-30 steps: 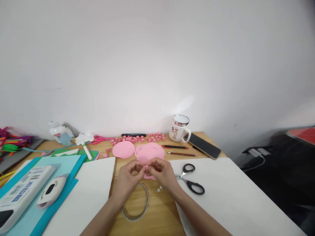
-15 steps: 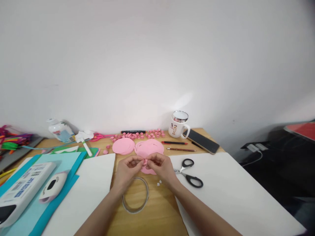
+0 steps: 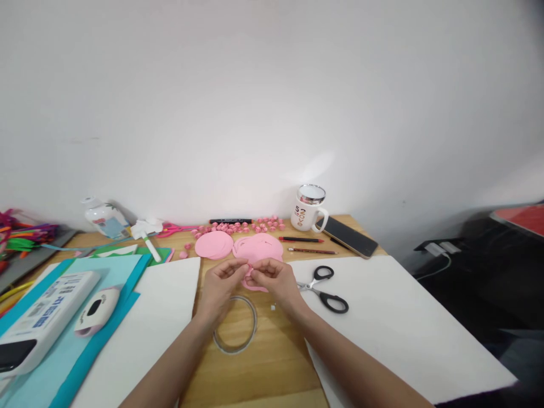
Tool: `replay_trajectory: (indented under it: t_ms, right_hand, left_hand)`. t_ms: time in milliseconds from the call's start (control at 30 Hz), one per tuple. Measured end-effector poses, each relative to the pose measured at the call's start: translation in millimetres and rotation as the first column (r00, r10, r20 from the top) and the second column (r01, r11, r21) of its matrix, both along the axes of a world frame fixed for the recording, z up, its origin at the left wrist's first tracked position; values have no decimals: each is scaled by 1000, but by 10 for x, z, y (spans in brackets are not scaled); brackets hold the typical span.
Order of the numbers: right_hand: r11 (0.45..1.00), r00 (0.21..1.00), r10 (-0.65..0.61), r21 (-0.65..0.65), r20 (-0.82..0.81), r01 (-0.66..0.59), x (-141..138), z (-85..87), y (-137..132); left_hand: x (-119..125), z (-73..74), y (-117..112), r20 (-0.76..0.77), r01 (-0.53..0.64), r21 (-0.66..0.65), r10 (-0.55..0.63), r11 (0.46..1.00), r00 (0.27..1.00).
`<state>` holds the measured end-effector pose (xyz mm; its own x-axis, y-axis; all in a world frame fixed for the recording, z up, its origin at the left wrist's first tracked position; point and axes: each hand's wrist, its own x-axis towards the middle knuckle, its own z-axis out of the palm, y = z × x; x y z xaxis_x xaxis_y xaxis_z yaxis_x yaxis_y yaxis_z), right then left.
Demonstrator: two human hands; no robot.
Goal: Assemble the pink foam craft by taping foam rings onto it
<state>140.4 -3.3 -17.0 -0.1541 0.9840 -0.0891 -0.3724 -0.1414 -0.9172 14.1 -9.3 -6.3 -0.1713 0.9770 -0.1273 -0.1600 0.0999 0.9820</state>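
Between their fingertips, my left hand (image 3: 221, 285) and my right hand (image 3: 277, 283) both pinch a small piece of pink paper (image 3: 249, 271), mostly covered by the fingers. Just behind lie pink paper discs (image 3: 259, 245), with another stack of pink circles (image 3: 213, 245) to their left. Small rolled pink paper buds (image 3: 229, 228) are heaped along the wall. A roll of tape (image 3: 235, 326) lies flat below my hands. Right of my right hand, black-handled scissors (image 3: 325, 289) rest partly open on a white sheet (image 3: 403, 317).
A white mug (image 3: 306, 209) stands at the back beside a phone (image 3: 348, 237). Two pencils (image 3: 312, 250) lie before it. At left are teal paper sheets (image 3: 114, 272), a white box (image 3: 51, 311), a small white device (image 3: 97, 310), a bottle (image 3: 106, 218) and a glue stick (image 3: 151, 247).
The view has tilted slightly, so the table sits a little higher. My hands still pinch the pink paper, the fingers having shifted slightly around it.
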Motion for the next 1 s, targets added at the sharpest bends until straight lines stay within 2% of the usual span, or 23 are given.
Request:
replay_trajectory:
  t_ms: [300, 567, 833, 1000]
  right_hand:
    - [999, 999, -36, 6, 18, 36, 9, 70, -33]
    - [997, 998, -54, 60, 44, 51, 15, 86, -31]
    - [997, 999, -47, 63, 16, 46, 22, 57, -31]
    - [995, 997, -56, 86, 53, 52, 29, 55, -22]
  left_hand:
    - [-14, -2, 4, -73, 2, 25, 0, 1000, 997]
    - [-44, 8, -14, -224, 68, 84, -48, 994, 973]
    - [-54, 34, -14, -311, 106, 146, -56, 984, 949]
    - [-58, 27, -12, -353, 159, 193, -83, 968, 932]
